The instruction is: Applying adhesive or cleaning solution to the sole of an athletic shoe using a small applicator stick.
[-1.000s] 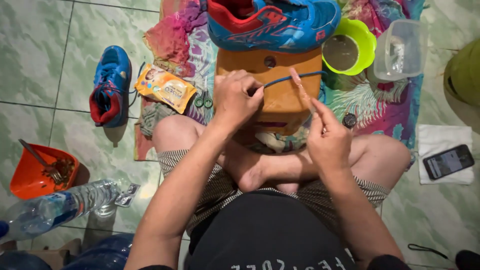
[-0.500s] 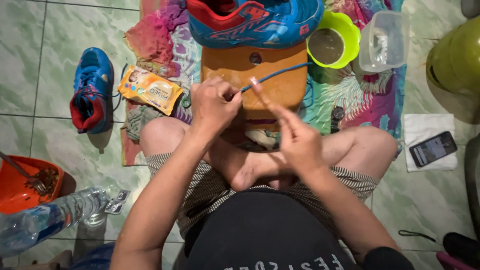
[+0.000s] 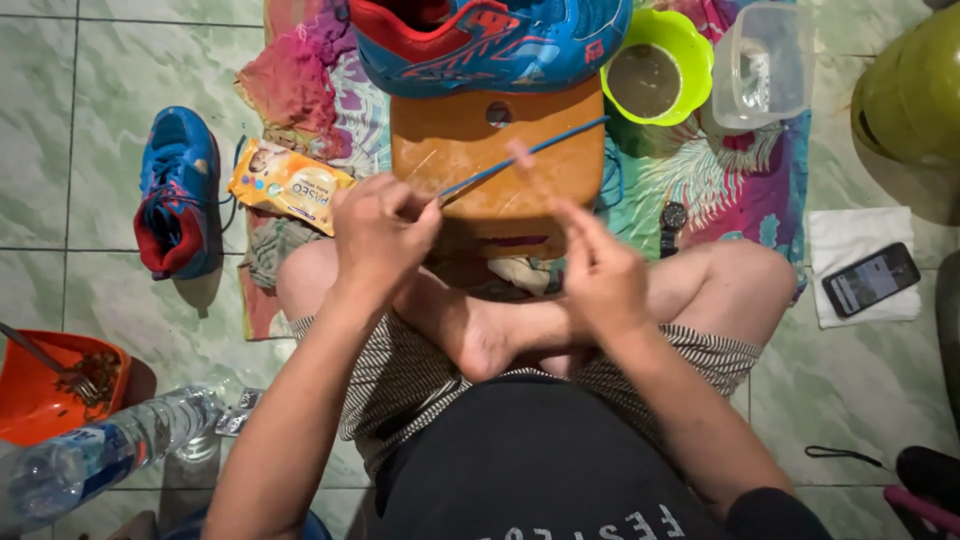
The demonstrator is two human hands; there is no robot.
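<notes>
I sit cross-legged on a tiled floor. My left hand pinches one end of a thin blue shoelace, which runs up to the right over a wooden board. A blue and red sports shoe lies across the far end of the board. My right hand hovers over my knee with its fingers apart. One blurred fingertip reaches up close to the lace, and the hand holds nothing.
The second blue shoe lies on the floor at left beside a yellow wipes pack. A green bowl, a clear plastic tub and a wristwatch lie on the colourful cloth. Phone right; orange dish and water bottle bottom left.
My right hand has drawn back from the lace and lowered toward my knee. My left hand still pinches the lace end. The view has shifted slightly.
</notes>
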